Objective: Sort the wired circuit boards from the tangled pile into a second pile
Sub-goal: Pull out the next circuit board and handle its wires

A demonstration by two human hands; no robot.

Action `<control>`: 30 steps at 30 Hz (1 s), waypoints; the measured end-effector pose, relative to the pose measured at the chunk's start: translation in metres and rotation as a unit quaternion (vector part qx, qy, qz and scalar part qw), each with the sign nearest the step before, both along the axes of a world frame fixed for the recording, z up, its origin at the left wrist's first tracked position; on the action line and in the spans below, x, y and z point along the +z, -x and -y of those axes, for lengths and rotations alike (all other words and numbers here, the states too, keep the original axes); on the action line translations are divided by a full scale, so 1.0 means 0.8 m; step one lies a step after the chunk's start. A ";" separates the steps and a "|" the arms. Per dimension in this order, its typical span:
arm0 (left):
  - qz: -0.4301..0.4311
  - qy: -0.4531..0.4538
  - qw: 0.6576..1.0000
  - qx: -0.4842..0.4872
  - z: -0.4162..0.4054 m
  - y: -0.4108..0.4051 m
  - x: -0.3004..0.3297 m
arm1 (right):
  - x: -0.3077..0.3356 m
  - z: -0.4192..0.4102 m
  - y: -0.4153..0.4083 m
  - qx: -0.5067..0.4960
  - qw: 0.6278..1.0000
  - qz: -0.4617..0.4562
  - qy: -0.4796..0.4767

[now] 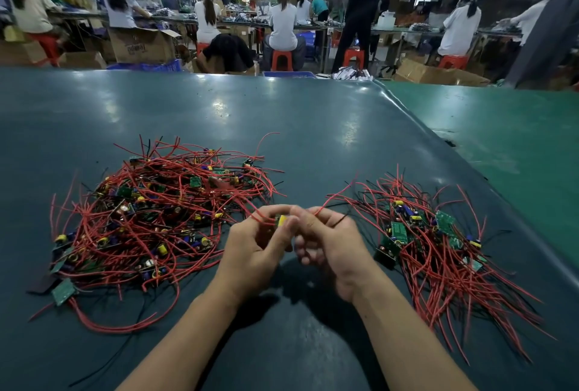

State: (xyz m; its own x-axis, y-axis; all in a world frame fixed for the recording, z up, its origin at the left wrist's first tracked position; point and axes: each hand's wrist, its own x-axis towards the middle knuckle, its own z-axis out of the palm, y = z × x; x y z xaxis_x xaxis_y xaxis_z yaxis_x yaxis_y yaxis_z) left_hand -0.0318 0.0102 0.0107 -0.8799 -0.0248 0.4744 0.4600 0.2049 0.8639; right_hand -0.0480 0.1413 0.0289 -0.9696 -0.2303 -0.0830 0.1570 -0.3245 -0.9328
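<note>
A large tangled pile of small green circuit boards with red and black wires lies on the left of the dark green table. A smaller, looser second pile lies on the right. Between them, above the table, my left hand grips a small circuit board with a yellow part. My right hand pinches that board's red wire and a black wire; the red wire arcs up to the right. The board is mostly hidden by my fingers.
A lighter green table adjoins on the right along a raised seam. Beyond the far edge, several seated and standing people work at benches among cardboard boxes and red stools.
</note>
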 end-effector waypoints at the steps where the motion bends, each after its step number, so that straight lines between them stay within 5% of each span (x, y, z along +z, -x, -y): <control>1: 0.007 -0.050 0.999 -0.010 -0.003 0.001 0.001 | -0.004 0.002 0.001 0.004 1.000 0.008 -0.006; 8: 0.124 -0.193 0.973 -0.006 0.004 0.015 0.000 | -0.009 0.007 0.002 -0.006 0.996 -0.021 0.082; 18: 0.181 -0.147 0.970 -0.064 0.010 0.019 -0.006 | -0.013 0.008 -0.002 -0.043 0.998 -0.037 0.007; 30: 0.165 -0.207 0.961 -0.086 0.007 0.017 -0.007 | -0.008 -0.009 0.022 -0.312 0.949 -0.034 0.027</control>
State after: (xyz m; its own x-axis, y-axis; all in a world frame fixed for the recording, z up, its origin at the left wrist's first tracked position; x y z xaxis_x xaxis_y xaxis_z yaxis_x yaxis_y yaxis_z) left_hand -0.0458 0.0046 0.0050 -0.9886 0.0077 0.1504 0.1442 -0.2414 0.9597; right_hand -0.0654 0.1481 0.0221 -0.9217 0.3875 -0.0194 -0.1413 -0.3818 -0.9134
